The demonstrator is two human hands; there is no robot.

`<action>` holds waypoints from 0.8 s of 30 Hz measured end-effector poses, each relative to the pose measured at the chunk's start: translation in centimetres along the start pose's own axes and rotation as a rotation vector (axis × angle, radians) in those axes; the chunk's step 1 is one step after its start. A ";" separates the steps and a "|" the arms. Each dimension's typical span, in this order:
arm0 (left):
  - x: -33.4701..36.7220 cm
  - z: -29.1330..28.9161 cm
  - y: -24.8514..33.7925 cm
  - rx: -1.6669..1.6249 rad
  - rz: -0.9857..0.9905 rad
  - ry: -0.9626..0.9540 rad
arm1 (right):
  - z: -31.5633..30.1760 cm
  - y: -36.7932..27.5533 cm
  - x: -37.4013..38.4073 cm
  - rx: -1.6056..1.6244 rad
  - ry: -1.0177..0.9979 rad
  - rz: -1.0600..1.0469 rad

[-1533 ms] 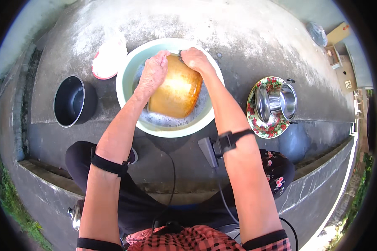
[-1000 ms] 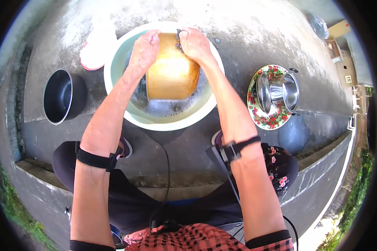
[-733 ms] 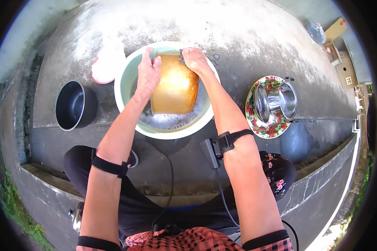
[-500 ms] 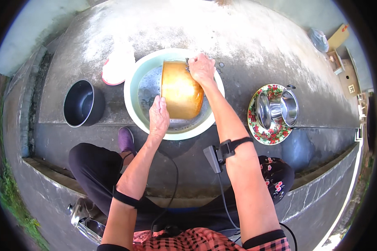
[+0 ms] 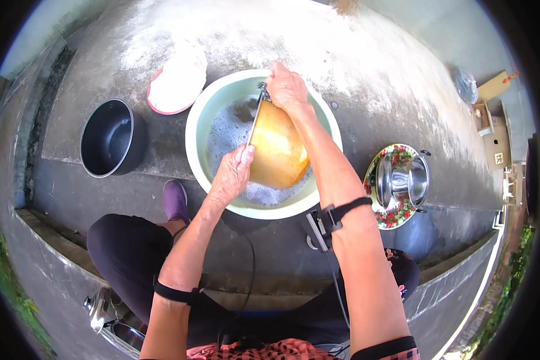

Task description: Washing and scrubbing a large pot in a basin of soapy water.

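Observation:
A golden-brown stained pot (image 5: 277, 147) lies tilted on its side in a pale green basin (image 5: 196, 162) of foamy water (image 5: 225, 127). Its mouth faces left. My left hand (image 5: 231, 175) is closed on the near part of the pot's rim, thumb along the edge. At the far end of the rim, my right hand (image 5: 287, 86) presses a dark, wiry scouring pad (image 5: 262, 90) against the pot. Most of that pad is hidden under the fingers.
A black inner pot (image 5: 109, 138) stands left of the basin, a white dish with a red rim (image 5: 174, 84) behind it. On the right, a floral tray (image 5: 396, 219) bears shiny metal cookware (image 5: 410, 180). More metal cookware (image 5: 99, 309) lies by my left knee.
The pot has turned in the basin, its mouth now slanting, and the scouring pad shows more at the rim's far end. Both hands stay on the pot. The whole view has shifted a little.

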State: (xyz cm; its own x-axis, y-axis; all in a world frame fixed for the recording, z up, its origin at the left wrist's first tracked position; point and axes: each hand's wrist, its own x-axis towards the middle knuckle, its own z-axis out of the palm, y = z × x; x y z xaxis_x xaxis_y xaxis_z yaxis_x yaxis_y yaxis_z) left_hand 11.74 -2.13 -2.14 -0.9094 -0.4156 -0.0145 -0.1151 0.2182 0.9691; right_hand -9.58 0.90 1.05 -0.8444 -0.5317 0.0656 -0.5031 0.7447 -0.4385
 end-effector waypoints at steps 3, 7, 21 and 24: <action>0.4 1.2 -0.5 -0.047 0.006 -0.030 | 1.2 3.0 2.0 -0.158 -0.084 0.073; 0.0 0.4 -1.6 -0.012 -0.043 0.004 | 1.3 -0.6 -2.8 -0.101 0.067 0.029; 1.0 1.3 -1.3 -0.023 0.004 -0.040 | -1.1 0.8 -1.5 -0.169 0.046 -0.069; 1.0 1.2 -1.2 -0.045 -0.030 -0.015 | -0.3 -0.2 -3.4 -0.139 0.083 -0.082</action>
State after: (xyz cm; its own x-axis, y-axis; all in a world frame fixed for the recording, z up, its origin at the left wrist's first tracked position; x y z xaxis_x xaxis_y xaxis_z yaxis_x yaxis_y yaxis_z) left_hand 10.52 -1.76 -3.56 -0.9120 -0.4076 -0.0470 -0.1246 0.1661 0.9782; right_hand -6.69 2.64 1.24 -0.8090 -0.5619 0.1725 -0.5865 0.7518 -0.3013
